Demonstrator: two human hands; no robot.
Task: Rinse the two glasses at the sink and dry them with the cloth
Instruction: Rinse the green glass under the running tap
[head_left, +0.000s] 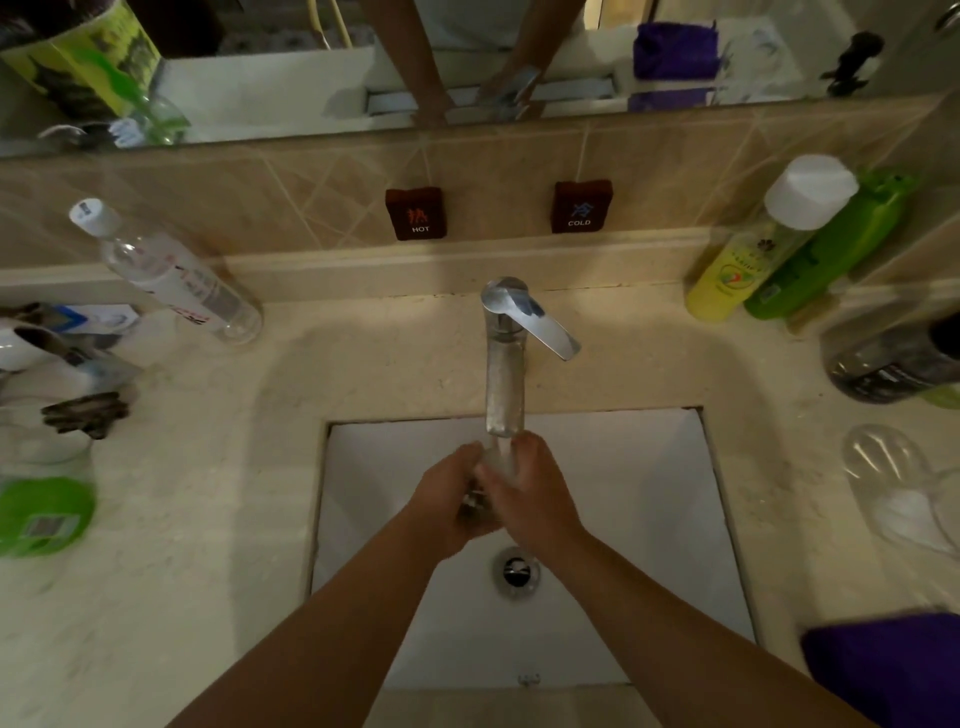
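Rinsing first glass (491, 470) under tap (505, 374).
Left hand (448, 499) and right hand (535, 493) both grip it in the stream; second glass (883, 467) waits at 3 o'clock.

We see a dim, warm-tinted picture — the brightest patch is the white sink (649, 493) basin at centre. Soft glare sits on the chrome faucet (506, 353) handle toward 12 o'clock. The forearms cast faint shadows into the basin. Wide-angle distortion bends the mirror (260, 93) edge and the counter (208, 467) — bottles at 9 and 3 o'clock lean outward and smear. The edges are soft throughout.
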